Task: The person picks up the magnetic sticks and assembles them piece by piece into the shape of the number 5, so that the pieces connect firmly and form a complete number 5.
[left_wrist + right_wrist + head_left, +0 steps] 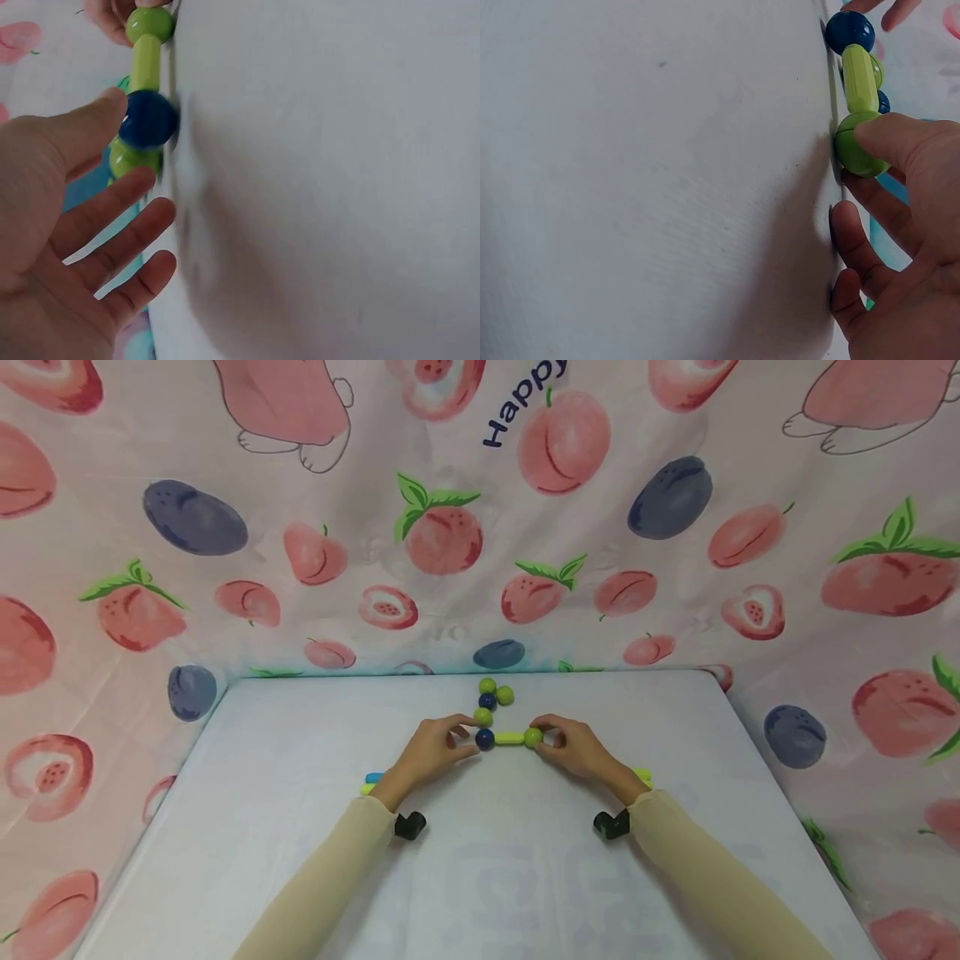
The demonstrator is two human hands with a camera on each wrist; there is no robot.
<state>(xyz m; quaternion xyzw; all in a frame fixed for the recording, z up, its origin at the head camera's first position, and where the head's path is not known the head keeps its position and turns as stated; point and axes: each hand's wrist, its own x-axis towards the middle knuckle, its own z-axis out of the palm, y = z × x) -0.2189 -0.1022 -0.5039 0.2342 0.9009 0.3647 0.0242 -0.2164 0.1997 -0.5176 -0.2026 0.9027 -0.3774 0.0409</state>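
Observation:
A yellow-green rod [510,738] lies between a dark blue ball [485,739] and a green ball [533,737], touching both. My right hand [576,748] pinches that green ball; in the right wrist view its thumb [889,139] lies over the ball. At the rod's other end is my left hand [431,748], its fingers spread. The left wrist view has its thumb tip against the blue ball [148,120], the other fingers apart from that ball. Just behind the blue ball sits another green ball [483,717], close to the left fingertips.
Farther back on the white table [480,860] are a second blue ball [487,701] and two green balls, one at the back [487,686]. Blue and yellow rods [373,778] lie by the left wrist, and yellow-green pieces [642,775] show behind the right wrist. A fruit-print cloth [450,635] hangs behind.

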